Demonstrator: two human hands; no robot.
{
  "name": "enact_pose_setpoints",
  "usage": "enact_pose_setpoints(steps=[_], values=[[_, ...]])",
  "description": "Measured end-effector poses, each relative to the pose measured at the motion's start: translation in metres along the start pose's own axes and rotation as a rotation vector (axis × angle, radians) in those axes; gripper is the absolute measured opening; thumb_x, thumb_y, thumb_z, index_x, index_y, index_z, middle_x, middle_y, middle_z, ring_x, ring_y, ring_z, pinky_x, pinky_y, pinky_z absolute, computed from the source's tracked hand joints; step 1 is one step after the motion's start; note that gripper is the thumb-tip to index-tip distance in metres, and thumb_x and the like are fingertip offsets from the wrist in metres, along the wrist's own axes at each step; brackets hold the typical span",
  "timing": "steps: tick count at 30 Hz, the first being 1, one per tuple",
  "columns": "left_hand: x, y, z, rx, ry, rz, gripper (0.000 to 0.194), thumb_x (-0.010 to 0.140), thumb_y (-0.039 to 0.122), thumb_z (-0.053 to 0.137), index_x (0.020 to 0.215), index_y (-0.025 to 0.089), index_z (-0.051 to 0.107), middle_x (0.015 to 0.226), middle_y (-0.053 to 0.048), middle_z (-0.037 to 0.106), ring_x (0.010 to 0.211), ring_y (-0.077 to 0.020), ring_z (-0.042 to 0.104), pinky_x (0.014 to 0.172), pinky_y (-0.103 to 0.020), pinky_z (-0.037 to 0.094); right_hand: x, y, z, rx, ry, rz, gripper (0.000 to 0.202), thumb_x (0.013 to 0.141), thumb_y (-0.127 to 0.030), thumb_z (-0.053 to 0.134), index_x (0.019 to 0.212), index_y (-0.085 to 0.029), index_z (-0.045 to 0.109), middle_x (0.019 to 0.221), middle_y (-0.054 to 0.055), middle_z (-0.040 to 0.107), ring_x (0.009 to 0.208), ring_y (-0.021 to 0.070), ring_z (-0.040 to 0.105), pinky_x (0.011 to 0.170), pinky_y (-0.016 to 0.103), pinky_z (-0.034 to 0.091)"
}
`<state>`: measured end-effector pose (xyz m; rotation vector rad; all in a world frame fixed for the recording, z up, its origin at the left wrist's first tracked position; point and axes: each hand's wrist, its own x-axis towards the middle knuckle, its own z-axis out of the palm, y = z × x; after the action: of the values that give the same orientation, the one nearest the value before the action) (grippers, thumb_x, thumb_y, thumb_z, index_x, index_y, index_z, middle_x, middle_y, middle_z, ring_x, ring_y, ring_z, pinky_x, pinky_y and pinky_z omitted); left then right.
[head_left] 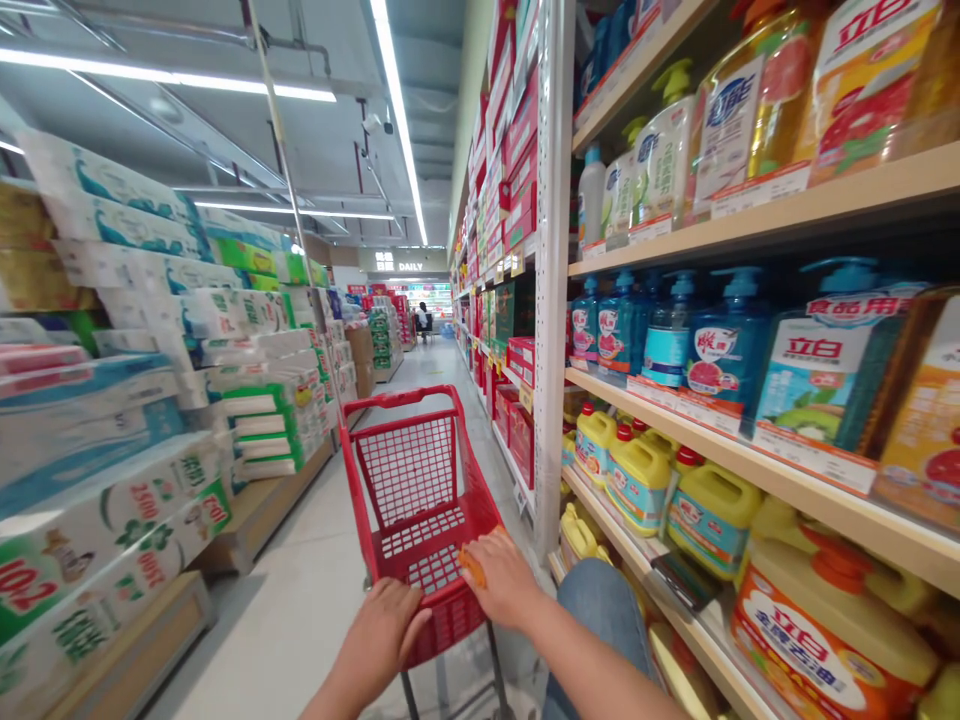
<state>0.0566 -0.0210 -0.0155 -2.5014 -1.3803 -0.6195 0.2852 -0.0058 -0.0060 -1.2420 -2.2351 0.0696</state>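
A red plastic shopping cart [459,480] with grid panels stands directly in front of me in the aisle. My left hand [388,628] is closed over the left part of its near rim, thumb lying to the right. Just right of it, my right hand [501,578] is at the cart's near right corner. An orange thing [473,568] shows beneath its curled fingers; most of it is covered, so its kind is unclear. Inside the cart only the grid bottom is visible.
At right, shelves [750,215] carry pump bottles [724,345] and yellow jugs [709,515], close to my denim-covered knee [604,610]. Stacked tissue packs [255,420] line the left side on low platforms [247,515]. Pale floor [300,590] runs ahead; a person [424,318] is far off.
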Motion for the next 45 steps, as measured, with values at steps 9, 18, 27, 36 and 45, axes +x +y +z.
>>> enact_pose_setpoints(steps=[9,18,27,36,45], values=[[0.012,0.027,0.008,0.066,0.060,-0.029,0.030,0.096,0.031,0.040,0.077,0.022,0.062,0.076,0.000,0.064,0.082,-0.0186,0.055,0.106,-0.050,0.029,-0.004,-0.002,0.013,0.014,0.097,0.050,0.045,0.094,-0.034,0.046,0.135,-0.016,0.049,0.139,0.011,0.053,0.135,0.0253,0.038,0.117,0.049,0.019],[0.028,0.001,-0.002,-0.017,0.052,0.097,0.025,0.091,0.045,0.048,0.101,0.026,0.060,0.108,-0.004,0.062,0.116,-0.0237,0.047,0.105,-0.045,0.029,0.002,0.025,-0.003,-0.007,0.107,0.184,0.035,0.095,-0.030,0.045,0.125,-0.018,0.057,0.128,0.011,0.061,0.127,0.0270,0.047,0.113,0.051,0.026],[0.047,0.000,0.008,-0.034,0.059,-0.023,0.035,0.089,0.055,0.046,0.093,0.023,0.061,0.093,-0.003,0.063,0.094,-0.0202,0.054,0.101,-0.045,0.032,-0.016,-0.002,-0.010,0.043,0.051,0.062,0.027,0.096,-0.032,0.044,0.115,-0.021,0.060,0.111,0.006,0.065,0.108,0.0218,0.055,0.110,0.043,0.028],[0.054,0.009,0.007,0.015,0.091,-0.177,0.035,0.091,0.054,0.044,0.089,0.024,0.063,0.091,-0.002,0.064,0.094,-0.0207,0.053,0.102,-0.046,0.027,-0.005,-0.005,-0.002,-0.099,0.168,0.237,0.026,0.092,-0.028,0.047,0.112,-0.018,0.060,0.106,0.011,0.065,0.104,0.0276,0.056,0.100,0.044,0.035],[0.049,-0.027,-0.013,0.140,0.149,-0.347,0.045,0.084,0.064,0.048,0.092,0.024,0.067,0.093,-0.004,0.065,0.100,-0.0231,0.053,0.107,-0.048,0.021,0.006,0.020,-0.012,-0.163,0.150,0.283,0.025,0.094,-0.028,0.043,0.100,-0.018,0.065,0.103,0.013,0.068,0.109,0.0288,0.058,0.102,0.047,0.035]])
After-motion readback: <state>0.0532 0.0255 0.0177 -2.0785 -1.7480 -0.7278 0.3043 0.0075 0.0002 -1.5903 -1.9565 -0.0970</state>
